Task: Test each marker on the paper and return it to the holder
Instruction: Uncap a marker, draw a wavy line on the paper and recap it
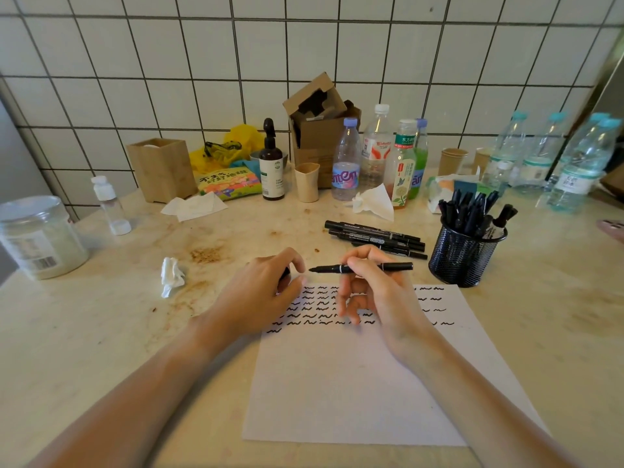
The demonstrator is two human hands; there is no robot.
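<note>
The fingers (363, 263) of the right hand (374, 292) pinch a slim black marker (363, 267) near its middle, holding it level above the paper with its bare tip pointing left. The left hand (261, 295) is curled round a small black cap (284, 278), its fingertips just beside the marker tip. Both hands hover over the white sheet of paper (354, 383), whose upper part carries rows of short black squiggles.

To the right, close to the sheet's far corner, stands a black wire-mesh cylindrical holder (462, 256) crowded with upright black markers. Between it and the hands, three or four more black markers (374, 236) lie side by side on the stained beige surface (101, 332).

Further back, a bare wooden box (162, 168) holds something white. A brown cardboard carton (319, 130) stands open, clear plastic bottles (378, 153) are partly filled, and a lidded clear jar (40, 234) at the left holds pale grains.
</note>
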